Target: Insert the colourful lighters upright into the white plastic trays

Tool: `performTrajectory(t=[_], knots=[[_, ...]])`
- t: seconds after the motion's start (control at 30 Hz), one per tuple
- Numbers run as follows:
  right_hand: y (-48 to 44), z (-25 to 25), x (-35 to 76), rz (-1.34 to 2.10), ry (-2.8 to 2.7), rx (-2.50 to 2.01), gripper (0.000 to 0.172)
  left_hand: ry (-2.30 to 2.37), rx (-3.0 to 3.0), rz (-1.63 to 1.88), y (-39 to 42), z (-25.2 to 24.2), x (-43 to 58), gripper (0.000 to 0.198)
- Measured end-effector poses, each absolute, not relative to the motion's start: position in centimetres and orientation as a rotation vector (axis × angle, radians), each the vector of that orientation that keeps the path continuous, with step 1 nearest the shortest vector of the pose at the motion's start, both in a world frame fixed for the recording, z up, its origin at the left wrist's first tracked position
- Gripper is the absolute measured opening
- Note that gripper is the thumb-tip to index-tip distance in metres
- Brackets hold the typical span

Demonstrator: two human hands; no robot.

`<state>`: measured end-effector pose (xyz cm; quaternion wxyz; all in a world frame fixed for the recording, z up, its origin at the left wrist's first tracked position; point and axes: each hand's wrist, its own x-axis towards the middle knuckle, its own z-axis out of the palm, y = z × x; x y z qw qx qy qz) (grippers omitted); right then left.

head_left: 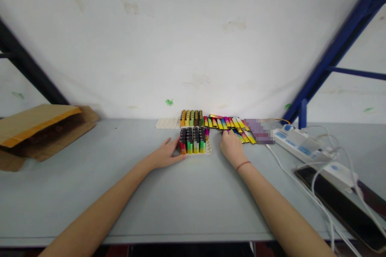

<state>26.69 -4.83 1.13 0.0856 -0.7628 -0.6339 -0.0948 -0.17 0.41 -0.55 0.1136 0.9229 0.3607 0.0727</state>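
Several lighters (193,142) with black tops and shiny coloured bodies stand upright in a white holed tray (208,149). My left hand (165,153) holds this tray at its left side, thumb along the front edge and fingers spread up the side. A single purple-red lighter (206,134) stands at the tray's back right, with holes in front of it. My right hand (231,146) is closed at the near edge of a pile of loose lighters (224,122). Its fingertips pinch a lighter there, mostly hidden by the hand.
Behind stands another group of upright lighters (191,117), beside a white holed tray (167,123). A brown paper bag (45,128) lies at left. On the right are a blurred purple item (259,131), power strips (298,144), white cables and a dark phone (340,204). A wall closes the back.
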Motion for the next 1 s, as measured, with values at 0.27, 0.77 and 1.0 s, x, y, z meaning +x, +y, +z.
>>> performTrajectory(t=[0.27,0.77,1.0], knots=[[-5.4,1.0,26.4,-0.109,-1.877,-2.224,0.021,1.043,2.726,0.243,0.3,-0.6,-0.3,0.071],[-6.0,1.1,27.6,0.403,-1.481,-1.659,0.023,0.999,2.743,0.325,0.3,-1.8,-1.6,0.068],[-5.6,-0.2,27.3,0.534,-1.302,-1.480,0.021,0.986,2.726,0.325,0.2,-1.5,-1.5,0.072]])
